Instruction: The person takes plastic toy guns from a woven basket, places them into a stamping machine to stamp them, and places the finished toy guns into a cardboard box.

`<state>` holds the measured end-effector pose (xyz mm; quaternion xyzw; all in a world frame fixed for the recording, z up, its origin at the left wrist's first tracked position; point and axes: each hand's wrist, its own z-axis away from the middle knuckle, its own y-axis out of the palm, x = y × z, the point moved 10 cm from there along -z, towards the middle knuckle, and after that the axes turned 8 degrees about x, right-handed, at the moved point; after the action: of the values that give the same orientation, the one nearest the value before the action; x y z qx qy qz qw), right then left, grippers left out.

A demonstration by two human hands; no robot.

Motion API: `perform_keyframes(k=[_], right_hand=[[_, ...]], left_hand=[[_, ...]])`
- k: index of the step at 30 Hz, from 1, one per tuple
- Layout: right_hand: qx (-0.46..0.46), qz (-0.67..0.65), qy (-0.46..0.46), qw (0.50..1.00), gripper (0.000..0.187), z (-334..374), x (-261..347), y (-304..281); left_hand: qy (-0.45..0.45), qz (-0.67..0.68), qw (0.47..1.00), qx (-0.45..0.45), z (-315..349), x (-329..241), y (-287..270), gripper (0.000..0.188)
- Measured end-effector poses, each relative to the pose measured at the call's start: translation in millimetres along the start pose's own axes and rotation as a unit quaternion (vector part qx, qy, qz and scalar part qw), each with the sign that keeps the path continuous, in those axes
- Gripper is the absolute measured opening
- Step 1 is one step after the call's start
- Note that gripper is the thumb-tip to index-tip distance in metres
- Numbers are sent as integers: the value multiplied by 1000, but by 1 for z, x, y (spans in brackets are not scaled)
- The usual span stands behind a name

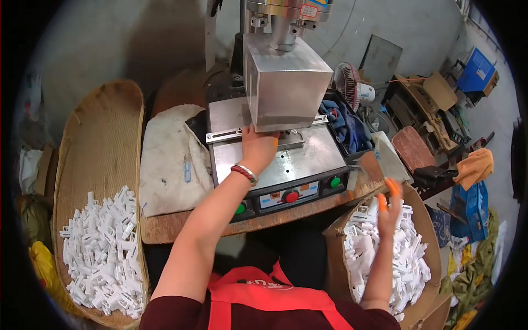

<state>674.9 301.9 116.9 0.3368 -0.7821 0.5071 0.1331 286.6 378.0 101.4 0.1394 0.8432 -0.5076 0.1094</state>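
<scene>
My left hand (258, 149) reaches in under the big metal block (289, 91) of a press, at the fixture on its flat metal bed (236, 159). An orange cover shows on one of its digits. The block hides the fingertips and anything they may hold. Over at the right, my right hand (389, 213) is raised above a cardboard box (334, 247) of small white plastic parts (410, 258). Its fingers, tipped with orange covers, are spread apart, and I see nothing between them.
A long woven basket (91, 148) of similar white parts stands at the left. Beside the press lies a pale cloth (168, 165) with a small light-blue tool (187, 171). Red (290, 196) and green buttons line the press front. A fan (349, 85) stands behind.
</scene>
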Motion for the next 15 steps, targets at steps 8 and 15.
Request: perform_keyframes(k=[8, 15], right_hand=[[211, -79, 74, 971, 77, -41, -67, 158], [120, -258, 29, 958, 51, -29, -98, 144]], left_hand=[[90, -4, 982, 165, 169, 27, -58, 71], [-30, 115, 993, 21, 205, 118, -124, 46]])
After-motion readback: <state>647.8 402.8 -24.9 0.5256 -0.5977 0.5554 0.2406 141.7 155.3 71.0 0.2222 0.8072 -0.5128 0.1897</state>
